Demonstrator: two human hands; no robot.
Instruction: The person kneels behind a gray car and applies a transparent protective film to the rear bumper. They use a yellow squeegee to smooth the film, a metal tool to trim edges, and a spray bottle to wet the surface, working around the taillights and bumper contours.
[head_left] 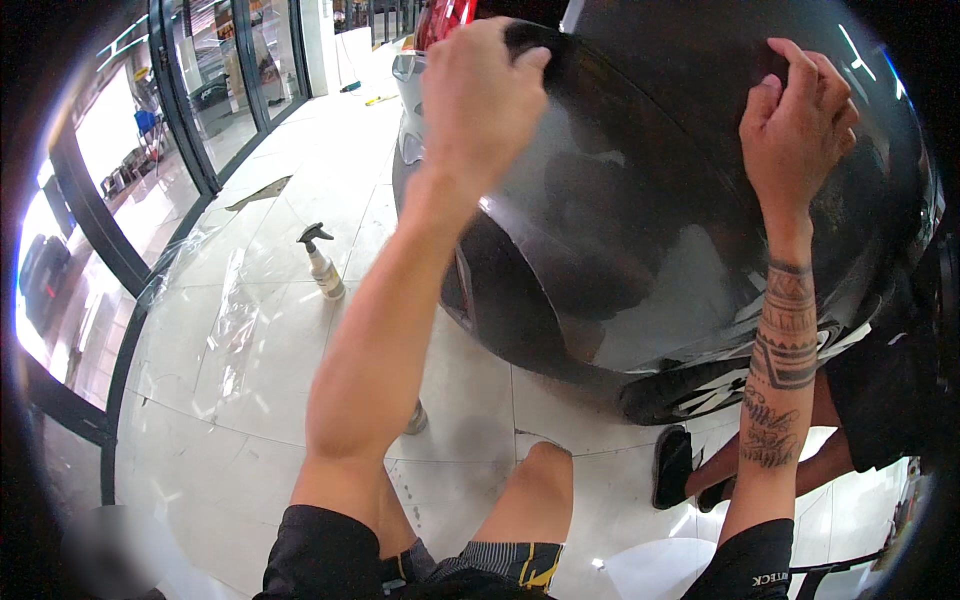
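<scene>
A dark, glossy sheet that looks like film (640, 230) spreads over the rounded corner of a dark car, between my two hands. At the upper left, beside the red tail light (447, 20), my left hand (485, 95) is closed, slightly blurred, with dark material at its fingertips. My right hand (800, 125) is raised at the upper right, its thumb and curled fingers pinched together against the dark surface. What exactly lies between the right fingertips is hard to make out. Below the sheet shows part of a wheel (690, 395).
A spray bottle (322, 265) stands on the tiled floor (260, 400) to the left, near crumpled clear plastic (232, 310). Glass doors with dark frames (195, 110) line the left side. Another person's legs and dark shoe (672, 467) are close at the right.
</scene>
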